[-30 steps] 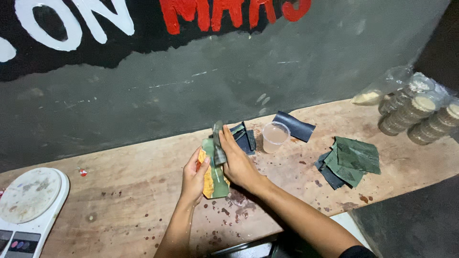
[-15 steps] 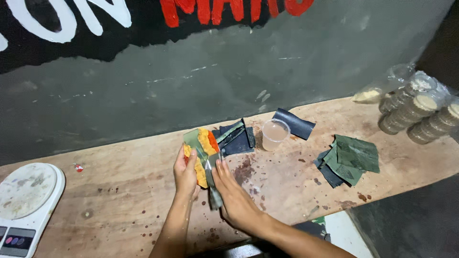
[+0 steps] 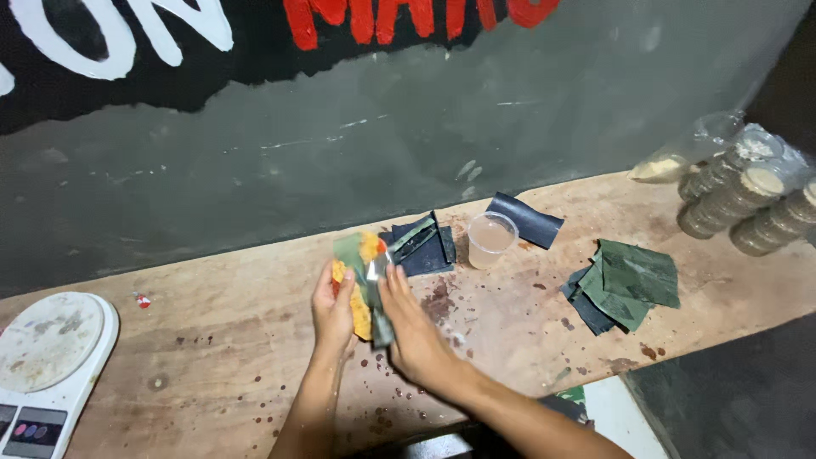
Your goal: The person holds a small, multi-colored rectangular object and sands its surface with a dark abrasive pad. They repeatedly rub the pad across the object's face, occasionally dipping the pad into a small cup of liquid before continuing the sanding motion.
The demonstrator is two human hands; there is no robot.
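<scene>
My left hand [image 3: 331, 308] holds a green leaf piece [image 3: 350, 250] covered with yellow-orange paste, tilted up above the wooden table [image 3: 212, 340]. In my right hand [image 3: 412, 327] is a metal spoon [image 3: 378, 293], whose bowl lies against the paste on the leaf. Just behind the hands lies a pile of dark folded leaf pieces [image 3: 422, 245]. A clear plastic cup [image 3: 490, 240] with pale liquid stands to the right of that pile.
A white kitchen scale [image 3: 47, 357] sits at the left edge. A stack of green leaf squares [image 3: 627, 280] lies at the right, another dark piece [image 3: 527, 218] behind the cup. Stacks of lidded round containers [image 3: 748, 204] stand far right. A grey painted wall [image 3: 382, 136] backs the table.
The leaf has been turned so its paste-covered side faces up. My right hand with the spoon dropped lower, then came back up onto the paste.
</scene>
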